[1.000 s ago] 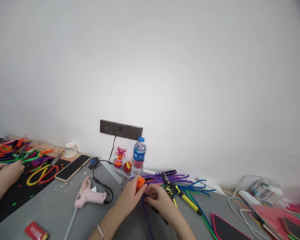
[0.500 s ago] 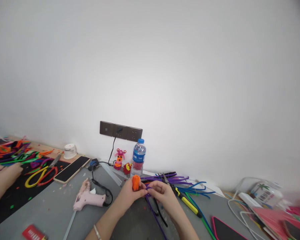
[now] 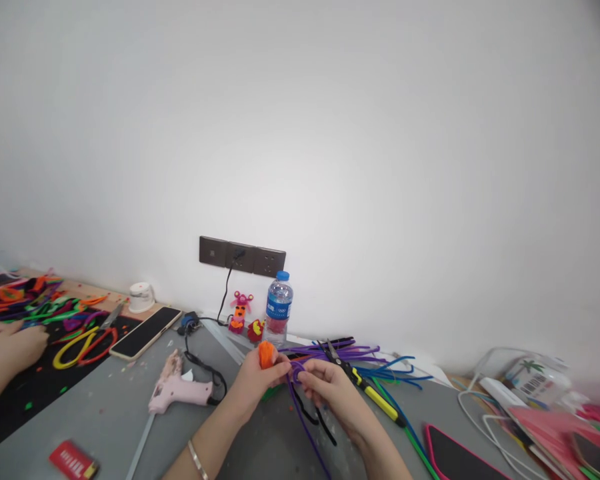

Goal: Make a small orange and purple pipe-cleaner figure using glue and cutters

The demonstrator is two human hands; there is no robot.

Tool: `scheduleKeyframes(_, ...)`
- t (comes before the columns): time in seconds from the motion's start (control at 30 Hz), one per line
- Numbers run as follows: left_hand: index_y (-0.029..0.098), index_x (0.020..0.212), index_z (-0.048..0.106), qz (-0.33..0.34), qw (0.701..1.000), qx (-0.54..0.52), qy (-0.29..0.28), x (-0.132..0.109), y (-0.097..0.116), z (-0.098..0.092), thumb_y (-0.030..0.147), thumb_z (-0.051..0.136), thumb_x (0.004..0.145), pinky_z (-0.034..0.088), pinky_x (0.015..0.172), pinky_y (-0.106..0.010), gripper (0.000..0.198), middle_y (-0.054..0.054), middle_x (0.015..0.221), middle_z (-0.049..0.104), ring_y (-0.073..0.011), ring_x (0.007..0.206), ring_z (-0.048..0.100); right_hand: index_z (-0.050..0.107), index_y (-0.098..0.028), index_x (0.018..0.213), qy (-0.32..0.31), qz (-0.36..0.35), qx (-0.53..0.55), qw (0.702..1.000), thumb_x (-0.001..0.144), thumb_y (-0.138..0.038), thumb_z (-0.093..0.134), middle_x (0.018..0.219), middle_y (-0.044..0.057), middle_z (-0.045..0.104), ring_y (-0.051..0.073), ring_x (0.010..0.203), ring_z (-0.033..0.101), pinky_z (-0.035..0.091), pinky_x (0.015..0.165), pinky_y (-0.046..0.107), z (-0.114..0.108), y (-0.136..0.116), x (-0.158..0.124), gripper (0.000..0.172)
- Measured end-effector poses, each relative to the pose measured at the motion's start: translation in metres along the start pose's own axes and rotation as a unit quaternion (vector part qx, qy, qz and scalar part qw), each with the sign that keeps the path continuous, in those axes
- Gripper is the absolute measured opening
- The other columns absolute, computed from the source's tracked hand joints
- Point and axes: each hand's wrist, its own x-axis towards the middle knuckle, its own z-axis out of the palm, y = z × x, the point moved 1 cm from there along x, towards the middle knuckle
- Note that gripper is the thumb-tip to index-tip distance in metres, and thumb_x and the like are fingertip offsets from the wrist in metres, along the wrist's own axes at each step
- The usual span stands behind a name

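My left hand (image 3: 254,385) is closed around a small orange pipe-cleaner piece (image 3: 266,353), held just above the grey table (image 3: 105,413). My right hand (image 3: 333,392) pinches a purple pipe cleaner (image 3: 305,427) right beside the orange piece; its long tail trails down toward me. The two hands touch at the fingertips. A black pipe cleaner (image 3: 320,420) lies under my right hand.
A pink glue gun (image 3: 177,392) lies left of my hands, yellow-handled pliers (image 3: 365,390) and loose purple, blue and green pipe cleaners (image 3: 380,367) to the right. A water bottle (image 3: 279,308), two small figures (image 3: 240,312), phones (image 3: 145,331) and another person's hands (image 3: 10,347) at far left.
My hands stayed together with the orange piece; the purple pipe cleaner has been bent round beside it. The view shifted slightly.
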Motion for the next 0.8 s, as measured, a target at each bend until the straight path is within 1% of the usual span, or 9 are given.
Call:
scheduleKeyframes(0.1,0.020,0.060,0.037,0.018,1.000,-0.002,0.002,0.0009,-0.0010,0.0008,0.030,0.082,0.059,0.039,0.054,-0.021,0.047,0.004,0.068,0.058,-0.0082,0.057,0.050,0.061,-0.016,0.069,-0.009,-0.003,0.012,1.000,0.064,-0.050,0.076,0.057,-0.002,0.058,0.009,0.050,0.046,0.031,0.047,0.021,-0.0017,-0.0005,-0.0006,0.038)
scheduleKeyframes(0.23,0.020,0.061,0.037,0.033,0.999,-0.017,-0.001,0.0041,-0.0055,0.0009,0.030,0.081,0.060,0.039,0.055,-0.022,0.046,0.005,0.065,0.056,-0.0092,0.057,0.051,0.065,-0.016,0.071,-0.009,-0.005,0.010,1.000,0.066,-0.050,0.076,0.056,-0.003,0.057,0.009,0.050,0.045,0.032,0.049,0.021,-0.0042,0.0005,-0.0004,0.037)
scheduleKeyframes(0.37,0.020,0.060,0.037,0.037,0.999,-0.015,-0.020,0.0042,-0.0046,0.0019,0.030,0.081,0.060,0.040,0.055,-0.022,0.045,0.004,0.064,0.056,-0.0101,0.058,0.053,0.065,-0.016,0.076,-0.009,-0.018,0.024,1.000,0.068,-0.050,0.075,0.065,0.000,0.064,0.011,0.056,0.051,0.034,0.051,0.021,-0.0060,0.0018,0.0006,0.036)
scheduleKeyframes(0.43,0.020,0.059,0.036,0.034,0.999,-0.007,-0.025,0.0026,-0.0019,0.0027,0.030,0.081,0.061,0.041,0.057,-0.022,0.046,0.004,0.064,0.055,-0.0105,0.058,0.054,0.065,-0.017,0.079,-0.007,-0.018,0.030,0.999,0.068,-0.050,0.075,0.064,0.000,0.064,0.012,0.056,0.054,0.033,0.050,0.021,-0.0061,0.0017,0.0009,0.036)
scheduleKeyframes(0.5,0.020,0.058,0.036,0.027,0.999,-0.003,-0.016,0.0007,0.0004,0.0031,0.030,0.081,0.060,0.044,0.060,-0.024,0.046,0.004,0.066,0.055,-0.0107,0.060,0.055,0.065,-0.017,0.080,-0.004,-0.017,0.031,0.999,0.068,-0.049,0.075,0.061,-0.001,0.063,0.012,0.054,0.054,0.033,0.049,0.021,-0.0056,0.0011,0.0008,0.036)
scheduleKeyframes(0.57,0.020,0.060,0.038,0.016,1.000,-0.003,-0.011,-0.0009,0.0011,0.0031,0.032,0.082,0.058,0.047,0.064,-0.025,0.046,0.003,0.072,0.057,-0.0109,0.062,0.056,0.066,-0.016,0.081,-0.008,-0.024,0.029,0.999,0.068,-0.048,0.076,0.061,-0.001,0.062,0.011,0.054,0.054,0.034,0.050,0.021,-0.0043,0.0000,0.0001,0.036)
scheduleKeyframes(0.67,0.019,0.064,0.044,-0.005,1.000,0.009,-0.025,-0.0018,-0.0009,0.0027,0.036,0.082,0.059,0.049,0.068,-0.028,0.042,0.001,0.079,0.059,-0.0119,0.066,0.056,0.065,-0.016,0.081,-0.026,-0.039,0.030,0.998,0.069,-0.045,0.077,0.063,-0.001,0.063,0.011,0.055,0.055,0.037,0.053,0.021,-0.0015,-0.0006,-0.0009,0.034)
scheduleKeyframes(0.8,0.018,0.068,0.048,-0.024,0.999,0.039,-0.028,-0.0017,-0.0051,0.0011,0.039,0.081,0.062,0.048,0.067,-0.028,0.039,0.002,0.072,0.056,-0.0122,0.065,0.055,0.061,-0.017,0.084,-0.033,-0.040,0.051,0.997,0.065,-0.042,0.080,0.071,-0.001,0.065,0.011,0.056,0.057,0.040,0.055,0.022,0.0004,0.0012,-0.0008,0.036)
